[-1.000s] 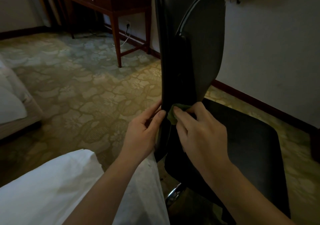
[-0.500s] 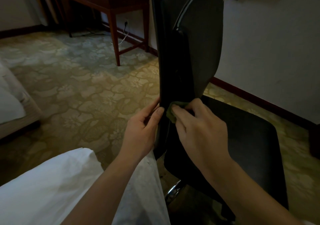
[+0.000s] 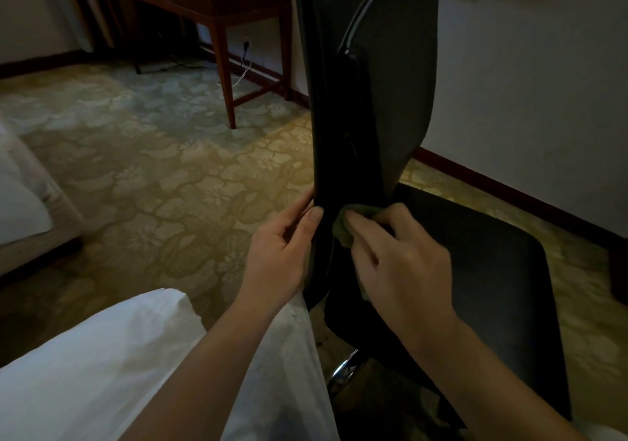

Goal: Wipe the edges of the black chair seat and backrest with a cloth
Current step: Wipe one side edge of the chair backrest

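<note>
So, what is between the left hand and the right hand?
In the head view, the lower edge of the black backrest stands between the left hand and the right hand, which holds the green cloth against it.
</note>
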Tool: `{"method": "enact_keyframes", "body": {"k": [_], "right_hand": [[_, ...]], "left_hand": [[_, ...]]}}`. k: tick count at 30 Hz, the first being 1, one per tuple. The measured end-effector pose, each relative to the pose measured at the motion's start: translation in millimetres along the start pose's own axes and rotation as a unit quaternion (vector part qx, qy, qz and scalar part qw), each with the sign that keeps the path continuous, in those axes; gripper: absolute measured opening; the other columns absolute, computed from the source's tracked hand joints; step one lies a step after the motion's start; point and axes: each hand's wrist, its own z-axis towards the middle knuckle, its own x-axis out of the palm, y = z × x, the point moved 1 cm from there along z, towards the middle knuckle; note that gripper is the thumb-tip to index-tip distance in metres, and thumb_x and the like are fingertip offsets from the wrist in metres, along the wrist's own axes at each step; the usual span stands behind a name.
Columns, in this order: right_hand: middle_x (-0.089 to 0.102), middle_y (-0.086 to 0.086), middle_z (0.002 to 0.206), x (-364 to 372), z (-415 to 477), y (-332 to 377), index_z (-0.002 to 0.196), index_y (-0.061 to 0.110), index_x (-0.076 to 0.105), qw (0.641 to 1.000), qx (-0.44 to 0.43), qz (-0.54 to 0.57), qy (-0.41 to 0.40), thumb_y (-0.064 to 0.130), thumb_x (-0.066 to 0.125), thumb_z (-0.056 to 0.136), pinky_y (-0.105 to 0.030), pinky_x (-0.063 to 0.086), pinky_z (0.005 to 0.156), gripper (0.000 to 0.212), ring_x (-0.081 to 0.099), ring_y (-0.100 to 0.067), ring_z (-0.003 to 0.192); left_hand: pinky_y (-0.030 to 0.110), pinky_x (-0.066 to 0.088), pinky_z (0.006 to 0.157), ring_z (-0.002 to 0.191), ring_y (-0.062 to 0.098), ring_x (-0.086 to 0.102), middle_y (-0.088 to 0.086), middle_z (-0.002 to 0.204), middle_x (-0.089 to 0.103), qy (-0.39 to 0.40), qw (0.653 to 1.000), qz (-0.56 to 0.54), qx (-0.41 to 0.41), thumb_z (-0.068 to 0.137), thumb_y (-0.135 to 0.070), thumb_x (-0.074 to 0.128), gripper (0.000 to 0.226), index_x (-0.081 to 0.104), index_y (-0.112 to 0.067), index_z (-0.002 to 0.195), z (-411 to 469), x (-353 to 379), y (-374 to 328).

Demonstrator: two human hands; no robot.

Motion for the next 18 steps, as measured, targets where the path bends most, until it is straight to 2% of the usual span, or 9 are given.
{"method": "enact_keyframes", "body": {"k": [2, 7, 11, 13, 15, 18], "right_hand": [[0.064, -0.007, 0.098, -6.5, 12.9, 2.9, 0.114, 0.010, 0.070, 1.000, -0.009, 0.005, -0.026, 0.020, 0.058, 0.095, -0.028, 0.053, 0.059, 0.025, 0.060, -0.015, 0.076], [0.062, -0.008, 0.094, 0.7, 19.0, 7.9, 0.109, 0.011, 0.072, 0.999, -0.016, -0.042, 0.009, 0.018, 0.058, 0.092, -0.027, 0.050, 0.053, 0.024, 0.057, -0.016, 0.069], [0.057, -0.003, 0.089, 15.1, -1.1, 4.4, 0.098, 0.017, 0.073, 0.993, 0.008, -0.069, 0.091, 0.019, 0.070, 0.087, -0.021, 0.036, 0.051, 0.011, 0.054, -0.014, 0.066], [0.056, 0.000, 0.089, 20.0, -10.2, 2.5, 0.096, 0.021, 0.073, 0.988, 0.022, -0.077, 0.133, 0.022, 0.074, 0.085, -0.019, 0.034, 0.051, 0.011, 0.054, -0.013, 0.066], [0.057, 0.000, 0.090, 17.3, -11.9, 1.0, 0.098, 0.021, 0.073, 0.990, 0.018, -0.065, 0.126, 0.022, 0.068, 0.087, -0.019, 0.039, 0.050, 0.012, 0.055, -0.012, 0.066], [0.062, -0.006, 0.095, -0.7, 0.5, 2.6, 0.107, 0.014, 0.072, 0.999, -0.009, -0.027, 0.047, 0.018, 0.060, 0.091, -0.026, 0.051, 0.054, 0.021, 0.058, -0.015, 0.070]], "left_hand": [[0.045, 0.049, 0.105, 0.122, 0.006, 0.061, -0.014, 0.128, 0.067, -0.001, 1.000, 0.003, -0.002, 0.097, -0.043, 0.056, 0.035, 0.058, -0.040, 0.131, 0.5, 0.1, 1.4], [0.045, 0.048, 0.106, 0.123, 0.006, 0.060, -0.012, 0.130, 0.066, 0.001, 1.000, 0.007, -0.002, 0.095, -0.045, 0.055, 0.042, 0.058, -0.033, 0.135, 0.4, -0.7, 0.4], [0.043, 0.049, 0.106, 0.122, 0.004, 0.060, -0.014, 0.129, 0.066, -0.001, 1.000, 0.019, -0.001, 0.092, -0.047, 0.053, 0.049, 0.058, -0.028, 0.137, 0.6, 0.5, -0.1], [0.043, 0.048, 0.106, 0.123, 0.005, 0.060, -0.013, 0.129, 0.066, -0.002, 1.000, 0.018, -0.002, 0.092, -0.048, 0.054, 0.047, 0.058, -0.030, 0.135, 0.6, 0.9, 0.1], [0.043, 0.047, 0.107, 0.124, 0.005, 0.059, -0.013, 0.129, 0.066, -0.001, 1.000, 0.019, -0.003, 0.093, -0.047, 0.054, 0.046, 0.058, -0.030, 0.136, 0.6, 1.0, 0.6], [0.043, 0.048, 0.107, 0.123, 0.006, 0.060, -0.012, 0.129, 0.066, -0.002, 1.000, 0.019, -0.002, 0.094, -0.045, 0.054, 0.046, 0.058, -0.028, 0.137, 0.4, 0.5, 0.1]]}}
